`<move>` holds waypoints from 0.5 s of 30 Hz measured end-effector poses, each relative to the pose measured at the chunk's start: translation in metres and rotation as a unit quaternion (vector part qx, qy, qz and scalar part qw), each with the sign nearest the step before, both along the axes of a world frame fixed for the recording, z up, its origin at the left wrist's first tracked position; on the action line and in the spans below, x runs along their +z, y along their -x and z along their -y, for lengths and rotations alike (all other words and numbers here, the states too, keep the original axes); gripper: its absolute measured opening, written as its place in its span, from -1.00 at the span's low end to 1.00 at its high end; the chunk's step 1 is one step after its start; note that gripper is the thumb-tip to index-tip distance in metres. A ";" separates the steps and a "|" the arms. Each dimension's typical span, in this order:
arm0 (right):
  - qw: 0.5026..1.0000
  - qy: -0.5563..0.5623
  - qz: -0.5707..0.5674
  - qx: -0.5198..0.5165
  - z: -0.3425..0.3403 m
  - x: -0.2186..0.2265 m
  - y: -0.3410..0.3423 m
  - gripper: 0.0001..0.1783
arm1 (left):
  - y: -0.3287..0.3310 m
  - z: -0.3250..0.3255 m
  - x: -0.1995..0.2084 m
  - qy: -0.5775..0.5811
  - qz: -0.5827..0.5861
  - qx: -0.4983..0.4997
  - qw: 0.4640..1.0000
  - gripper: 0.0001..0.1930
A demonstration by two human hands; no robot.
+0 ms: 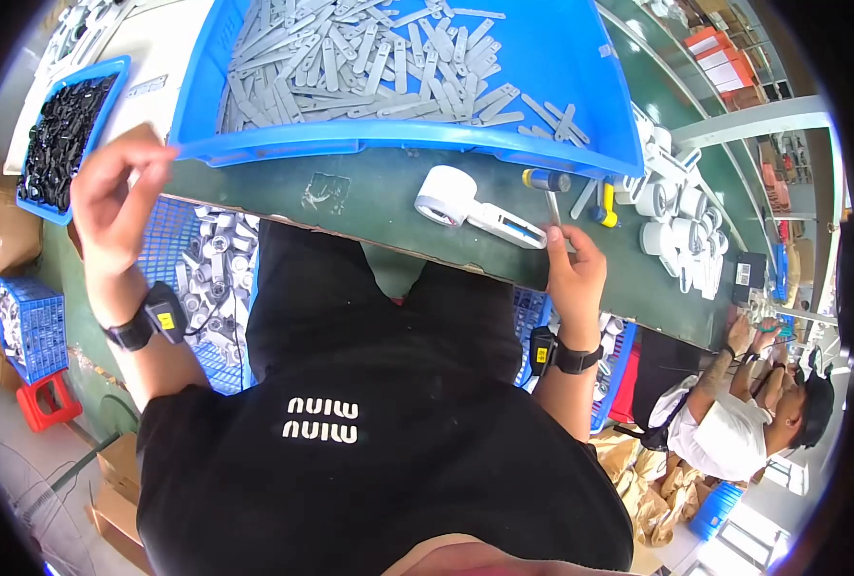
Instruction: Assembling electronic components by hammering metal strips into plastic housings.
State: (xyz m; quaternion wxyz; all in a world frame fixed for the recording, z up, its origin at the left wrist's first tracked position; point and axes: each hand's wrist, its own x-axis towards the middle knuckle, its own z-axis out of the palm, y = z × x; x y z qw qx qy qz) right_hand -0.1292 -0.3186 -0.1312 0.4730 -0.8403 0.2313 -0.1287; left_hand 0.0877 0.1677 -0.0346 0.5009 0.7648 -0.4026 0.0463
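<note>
My left hand (120, 197) is raised between the black-parts tray and the large blue bin, thumb and forefinger nearly together. Whatever they may pinch is too small to make out. On the green table, my right hand (577, 274) grips the handle end of a white plastic part (508, 226) with a round ring-shaped head. That part lies on its side, head pointing left, with a blue strip showing in a slot of its handle. A blue-and-yellow screwdriver (546, 180) rests just beyond, its shaft reaching down close to my right fingertips.
A large blue bin (398, 137) of flat grey strips spans the far side. At left sits a blue tray (110, 96) of small black parts. White ring-headed parts (681, 230) pile up at right, beside a yellow-handled tool (605, 204). Crates flank my legs; a co-worker (724, 422) sits right.
</note>
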 end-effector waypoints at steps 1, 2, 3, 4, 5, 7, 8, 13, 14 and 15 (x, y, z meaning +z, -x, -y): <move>1.000 -0.002 0.007 -0.023 -0.002 -0.001 -0.001 -0.74 | 0.000 0.033 0.010 0.021 0.000 0.011 1.000 -0.85; 0.999 0.002 0.008 -0.037 -0.001 -0.005 0.003 -0.74 | -0.013 0.067 0.009 0.017 0.017 0.000 1.000 -0.85; 0.998 0.013 0.055 -0.016 0.000 -0.010 0.002 -0.76 | -0.021 0.098 0.014 -0.013 0.014 -0.005 1.000 -0.84; 0.995 0.026 0.101 0.004 0.001 -0.014 0.002 -0.79 | -0.025 0.130 0.015 -0.041 0.024 0.011 0.999 -0.88; 0.994 0.023 0.105 0.004 0.001 -0.012 0.001 -0.79 | -0.039 0.154 0.011 -0.100 0.014 0.003 0.995 -0.89; 0.996 0.026 0.088 0.023 0.000 -0.006 0.001 -0.82 | -0.058 0.191 0.015 -0.238 0.001 -0.004 0.971 -0.87; 0.991 0.061 0.116 0.012 0.003 -0.010 0.003 -0.81 | -0.069 0.207 0.007 -0.293 0.032 -0.014 0.956 -0.81; 0.992 0.002 0.102 -0.078 0.012 -0.015 0.009 -0.83 | -0.143 0.257 -0.043 -0.390 0.177 0.094 0.899 -0.64; 0.982 -0.093 0.102 -0.126 0.015 -0.018 0.011 -0.85 | -0.144 0.261 -0.044 -0.388 0.179 0.092 0.900 -0.64; 0.982 -0.091 0.103 -0.128 0.018 -0.019 0.015 -0.85 | -0.145 0.265 -0.046 -0.418 0.139 0.081 0.894 -0.58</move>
